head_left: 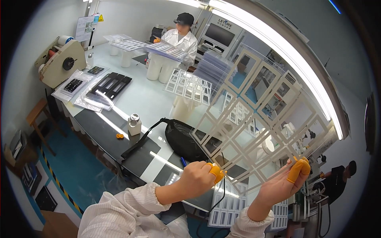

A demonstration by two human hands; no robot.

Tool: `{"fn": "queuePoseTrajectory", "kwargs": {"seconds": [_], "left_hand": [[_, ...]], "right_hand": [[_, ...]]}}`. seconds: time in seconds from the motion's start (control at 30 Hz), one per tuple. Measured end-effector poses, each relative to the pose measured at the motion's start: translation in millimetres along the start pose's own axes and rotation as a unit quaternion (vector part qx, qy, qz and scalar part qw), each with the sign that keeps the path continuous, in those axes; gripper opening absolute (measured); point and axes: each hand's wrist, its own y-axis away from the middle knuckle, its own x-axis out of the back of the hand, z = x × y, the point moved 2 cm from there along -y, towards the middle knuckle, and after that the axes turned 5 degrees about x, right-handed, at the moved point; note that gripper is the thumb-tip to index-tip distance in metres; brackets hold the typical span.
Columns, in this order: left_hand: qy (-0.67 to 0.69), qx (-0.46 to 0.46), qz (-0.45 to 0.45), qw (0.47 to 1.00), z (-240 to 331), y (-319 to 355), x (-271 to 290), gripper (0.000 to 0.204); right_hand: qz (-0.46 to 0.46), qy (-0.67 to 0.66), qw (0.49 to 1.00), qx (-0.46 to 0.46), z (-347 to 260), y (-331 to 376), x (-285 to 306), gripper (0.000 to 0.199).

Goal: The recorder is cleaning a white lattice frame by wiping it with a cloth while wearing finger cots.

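A large clear sheet printed with pale rectangular frames [254, 110] is held up, tilted, on the right. My right hand [282, 183], wearing orange finger cots, grips it at its lower right edge. My left hand [197, 179] is closed beside the sheet's lower left edge, orange cots on its fingertips. A small whitish bit shows at those fingertips, too small to name. Whether they touch the sheet I cannot tell. Behind the sheet and my left hand lies a black mesh bag [182, 137] with a strap.
A metal-topped dispenser bottle [134, 125] and orange finger cots [120, 136] stand left of the bag. More framed sheets [189, 86] rest on white cylinders, beside a stack of clear sheets [212, 67]. Black panels [109, 88] lie farther left. A co-worker [182, 37] is across the table.
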Motion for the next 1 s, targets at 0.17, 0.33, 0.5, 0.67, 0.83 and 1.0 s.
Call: {"fn": "queuePoseTrajectory", "kwargs": {"seconds": [0.17,0.33,0.5,0.67,0.83,1.0], "left_hand": [[-0.011,-0.009,0.006,1.0,-18.9,4.4,-19.5,0.023],[0.157,0.082,-0.038,0.984,-38.1,-10.0,-31.0,0.009],[0.546,0.355,-0.14,0.745,-64.0,-29.0,-78.1,0.019],[0.596,0.46,-0.165,0.637,-97.1,-69.1,-146.3,0.024],[0.565,0.51,-0.171,0.626,-117.3,-100.6,-210.7,0.023],[0.568,0.483,-0.294,0.598,-162.6,-104.0,-247.1,0.029]], "right_hand": [[-0.143,0.159,0.976,0.049,-13.6,7.9,-45.4,0.018],[-0.232,0.245,0.941,0.027,-3.5,9.3,-50.7,0.024],[-0.248,0.305,0.915,-0.087,10.0,36.7,2.0,0.019],[-0.219,0.368,0.878,-0.214,12.0,82.6,93.9,0.017],[-0.222,0.453,0.784,-0.362,-6.4,123.7,179.5,0.018],[-0.183,0.442,0.754,-0.451,-11.2,153.1,224.7,0.018]]}}
